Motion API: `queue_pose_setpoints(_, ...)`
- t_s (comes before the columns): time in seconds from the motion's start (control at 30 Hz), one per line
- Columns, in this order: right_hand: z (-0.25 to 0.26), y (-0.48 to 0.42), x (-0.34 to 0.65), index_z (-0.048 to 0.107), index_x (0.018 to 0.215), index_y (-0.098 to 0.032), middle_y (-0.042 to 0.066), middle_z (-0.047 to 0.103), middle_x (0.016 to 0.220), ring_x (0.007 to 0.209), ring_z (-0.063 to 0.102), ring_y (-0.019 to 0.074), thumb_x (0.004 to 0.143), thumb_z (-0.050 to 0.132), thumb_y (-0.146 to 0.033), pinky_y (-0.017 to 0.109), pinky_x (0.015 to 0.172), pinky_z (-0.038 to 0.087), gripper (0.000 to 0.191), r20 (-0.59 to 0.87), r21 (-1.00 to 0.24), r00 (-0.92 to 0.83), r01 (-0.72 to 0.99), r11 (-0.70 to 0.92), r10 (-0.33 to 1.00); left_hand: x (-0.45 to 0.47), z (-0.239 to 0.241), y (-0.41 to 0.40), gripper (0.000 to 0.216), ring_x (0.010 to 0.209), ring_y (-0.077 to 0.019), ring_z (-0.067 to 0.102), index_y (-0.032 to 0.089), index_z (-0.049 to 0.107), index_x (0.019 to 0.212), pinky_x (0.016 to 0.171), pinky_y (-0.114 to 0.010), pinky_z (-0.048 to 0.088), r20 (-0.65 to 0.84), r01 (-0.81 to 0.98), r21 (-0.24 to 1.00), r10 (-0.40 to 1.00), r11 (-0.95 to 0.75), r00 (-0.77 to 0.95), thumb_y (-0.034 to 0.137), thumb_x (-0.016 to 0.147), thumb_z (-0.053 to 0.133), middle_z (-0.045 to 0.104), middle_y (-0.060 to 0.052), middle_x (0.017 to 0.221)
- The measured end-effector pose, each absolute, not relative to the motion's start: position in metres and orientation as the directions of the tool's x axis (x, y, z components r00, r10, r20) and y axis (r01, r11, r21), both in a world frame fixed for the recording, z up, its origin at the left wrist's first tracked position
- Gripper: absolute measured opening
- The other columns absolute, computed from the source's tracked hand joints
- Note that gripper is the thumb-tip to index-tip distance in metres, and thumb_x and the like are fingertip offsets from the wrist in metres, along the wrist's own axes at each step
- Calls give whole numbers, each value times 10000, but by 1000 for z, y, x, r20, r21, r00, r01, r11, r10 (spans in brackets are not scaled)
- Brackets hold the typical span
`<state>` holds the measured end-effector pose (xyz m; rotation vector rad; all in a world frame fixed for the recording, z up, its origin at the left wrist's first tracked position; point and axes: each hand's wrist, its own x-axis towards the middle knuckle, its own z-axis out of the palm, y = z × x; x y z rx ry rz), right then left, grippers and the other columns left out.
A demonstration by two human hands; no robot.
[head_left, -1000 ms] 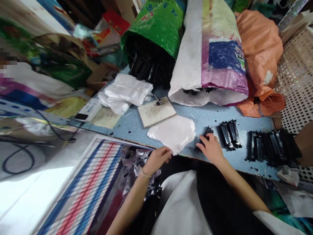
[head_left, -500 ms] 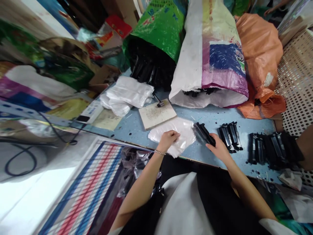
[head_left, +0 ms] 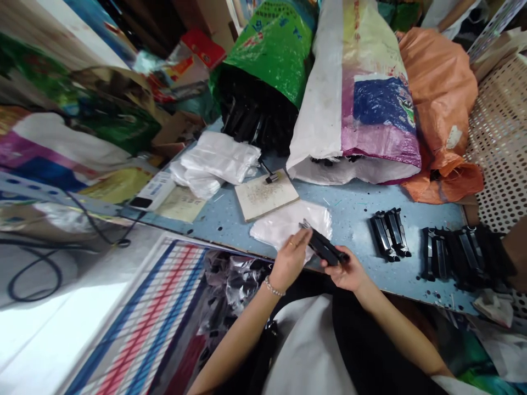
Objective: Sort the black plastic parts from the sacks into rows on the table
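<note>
Black and long, a ribbed plastic part is held above the near edge of the pale blue speckled worktable, the only view being the head camera looking down on it. The right hand grips the part's near end, fingers curled shut around it. The left hand, with a bead bracelet at the wrist and a ring on one finger, has its fingertips pinched on the part's far end. Just under and behind the left hand lies a flat stack of thin white plastic bags, at the table's front edge.

To the right on the table, well apart from the hands, rests a small cluster of the same black parts, and further right a larger row of black parts. Behind the bags sits a beige square board with a small metal piece on its far corner. Beyond it, a heap of folded white bags lies beside a green woven sack whose open mouth shows black parts. Next to that lie a white, purple and blue woven sack and an orange sack. A white perforated panel stands at the far right.
</note>
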<state>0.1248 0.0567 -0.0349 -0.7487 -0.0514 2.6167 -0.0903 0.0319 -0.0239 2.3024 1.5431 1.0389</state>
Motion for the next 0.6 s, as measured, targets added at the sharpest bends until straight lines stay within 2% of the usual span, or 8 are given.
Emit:
queue_pose_setpoints(0.07, -32, 58, 117, 628, 983, -153, 23, 674, 767, 473, 455, 59, 883, 576, -488, 129, 368, 385, 354, -479, -280, -694, -459, -843, 537, -75, -17, 14, 587, 1209, -201, 621, 210, 410, 1504, 1047, -361, 541, 476, 632, 512, 805, -582, 355, 39, 944, 380, 612, -131, 1347)
queue_pose_setpoints(0.13, -29, 53, 107, 634, 1015, -195, 12, 664, 829, 578, 536, 94, 858, 628, -474, 172, 469, 482, 320, -478, -598, -480, -436, -673, 736, -66, -13, 1, 635, 1214, -187, 616, 248, 357, 1534, 1033, -348, 553, 495, 538, 566, 780, -624, 383, 28, 939, 380, 612, -118, 1340)
queue_pose_setpoints(0.2, -24, 40, 97, 592, 1220, -235, 47, 658, 1066, 873, 630, 169, 823, 689, -426, 276, 723, 581, 451, -345, -895, -269, -194, -401, 899, -62, -12, -3, 663, 1279, -190, 576, 274, 343, 1540, 1064, -365, 536, 474, 509, 643, 819, -572, 322, 16, 930, 379, 585, -119, 1366)
queue_pose_setpoints(0.23, -21, 33, 94, 528, 1334, -250, 73, 616, 1214, 1060, 609, 209, 812, 708, -405, 338, 876, 568, 574, -251, -962, -235, -50, -270, 939, -62, -12, -2, 672, 1321, -202, 544, 270, 341, 1542, 1084, -385, 522, 450, 503, 672, 839, -544, 306, 19, 921, 396, 557, -130, 1398)
queue_pose_setpoints(0.33, -9, 12, 94, 300, 1528, -254, 137, 415, 1497, 1362, 439, 266, 836, 697, -407, 454, 1103, 430, 812, -128, -990, -403, 99, -96, 906, -66, -5, 3, 651, 1373, -260, 493, 214, 382, 1525, 1103, -445, 500, 381, 493, 697, 852, -520, 359, 92, 898, 507, 497, -171, 1464)
queue_pose_setpoints(0.43, 7, 10, 116, 120, 1585, -288, 147, 403, 1524, 1292, 524, 242, 900, 632, -459, 461, 1061, 457, 872, -104, -993, -618, 14, -121, 779, -88, 18, -7, 475, 1234, -249, 606, 243, 546, 1409, 1057, -434, 530, 318, 537, 713, 890, -451, 326, 197, 936, 540, 630, -134, 1323)
queue_pose_setpoints(0.53, 18, 32, 160, 336, 1521, -299, 125, 520, 1418, 1187, 578, 243, 953, 556, -463, 467, 1016, 474, 631, -90, -966, -553, 251, 62, 829, -143, 42, -35, 399, 1188, -242, 643, 343, 617, 1337, 1061, -406, 516, 57, 606, 750, 938, -267, 343, 307, 943, 562, 686, -60, 1274)
queue_pose_setpoints(0.6, 17, 54, 191, 528, 1389, -239, 152, 560, 1326, 1168, 556, 295, 967, 515, -418, 513, 1004, 456, 458, -8, -764, -273, 622, 170, 962, -184, 42, -53, 375, 1177, -260, 656, 395, 669, 1265, 1052, -397, 513, -188, 655, 742, 896, -139, 403, 361, 894, 625, 714, -13, 1246)
